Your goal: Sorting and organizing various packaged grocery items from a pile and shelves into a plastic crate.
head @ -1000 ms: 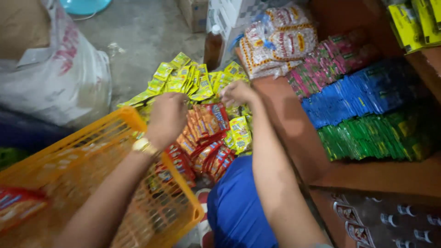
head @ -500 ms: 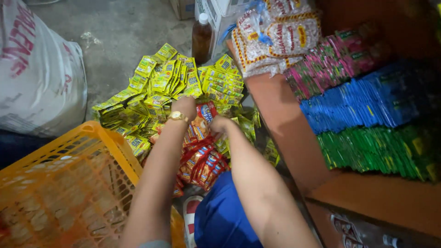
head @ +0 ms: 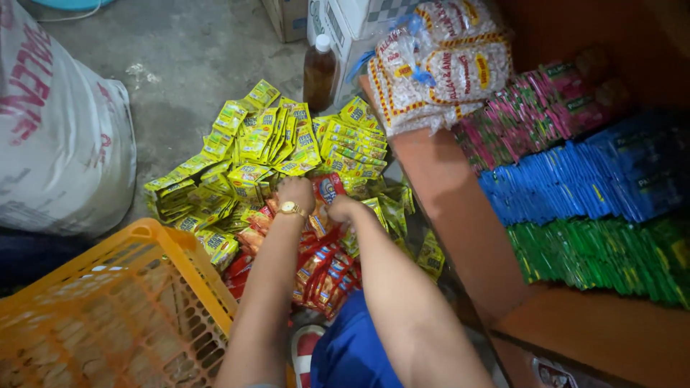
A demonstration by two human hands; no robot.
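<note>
Sprawling across the floor at twelve o'clock, the yellow sachets [head: 280, 147] dwarf the red sachet strips [head: 325, 269] below them. Left hand [head: 295, 192] and right hand [head: 343, 210] curl closed, pinching those light, floppy, slippery strips, probably best gripped along sealed edges.

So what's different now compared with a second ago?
Both hands went down off the yellow sachets and closer together, into the red sachets. The left hand and right hand now press into that red pile; whether either grips a packet is hidden. The orange basket, white sack, brown bottle and shelf packets lie as before.
</note>
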